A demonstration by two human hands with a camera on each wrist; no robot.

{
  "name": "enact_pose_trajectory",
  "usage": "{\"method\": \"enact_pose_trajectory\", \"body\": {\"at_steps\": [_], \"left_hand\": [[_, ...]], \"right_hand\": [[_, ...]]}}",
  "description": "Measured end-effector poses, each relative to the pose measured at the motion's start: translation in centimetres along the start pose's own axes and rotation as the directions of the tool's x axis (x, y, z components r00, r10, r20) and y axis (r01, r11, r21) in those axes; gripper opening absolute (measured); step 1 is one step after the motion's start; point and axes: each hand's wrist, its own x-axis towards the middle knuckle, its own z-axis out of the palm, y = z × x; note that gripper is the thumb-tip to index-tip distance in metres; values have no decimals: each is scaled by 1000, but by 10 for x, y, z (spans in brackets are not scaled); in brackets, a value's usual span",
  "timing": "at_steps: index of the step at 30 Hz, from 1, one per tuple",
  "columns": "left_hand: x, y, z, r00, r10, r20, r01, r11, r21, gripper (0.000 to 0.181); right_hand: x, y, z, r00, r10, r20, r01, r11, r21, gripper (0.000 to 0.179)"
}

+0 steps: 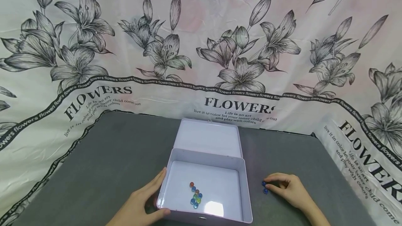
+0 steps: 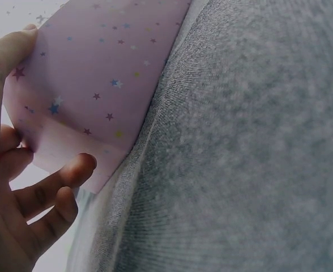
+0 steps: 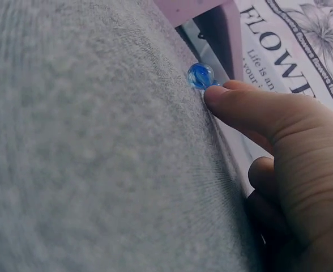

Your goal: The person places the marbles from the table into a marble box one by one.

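A white-lined metal box (image 1: 206, 173), pink with small stars outside (image 2: 98, 68), stands with its hinged lid (image 1: 208, 137) tipped back. My left hand (image 1: 141, 198) grips its front left corner, thumb on the front wall and fingers along the left side. Several glass marbles (image 1: 198, 201), blue, green and orange, lie together on the box floor. To the right of the box, my right hand (image 1: 290, 189) pinches a blue marble (image 1: 263, 183) between thumb and index finger. Another blue marble (image 1: 265, 191) rests on the table by the thumb, seen larger in the right wrist view (image 3: 201, 76).
The dark grey cloth-covered table (image 1: 125, 159) extends on both sides of the box. A white curtain (image 1: 176, 100) printed with flowers and lettering hangs behind and around the table's edges. The raised lid stands near the back edge.
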Motion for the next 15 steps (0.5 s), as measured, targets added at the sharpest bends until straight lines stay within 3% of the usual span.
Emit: {"method": "enact_pose_trajectory", "body": {"at_steps": [5, 8, 12, 15], "left_hand": [[1, 0, 0, 1000, 5, 2, -5, 1000, -8, 96], [1, -1, 0, 998, 53, -14, -53, 998, 26, 95], [0, -1, 1, 997, 76, -30, -75, 996, 45, 95], [-1, -1, 1, 998, 54, -32, -53, 998, 30, 96]], "right_hand": [[1, -3, 0, 999, 35, -17, -34, 999, 40, 21], [4, -6, -3, 998, 62, -26, -60, 995, 78, 19], [17, -13, -11, 998, 64, -28, -60, 992, 113, 18], [32, -26, -19, 998, 59, -28, -56, 992, 115, 18]]}}
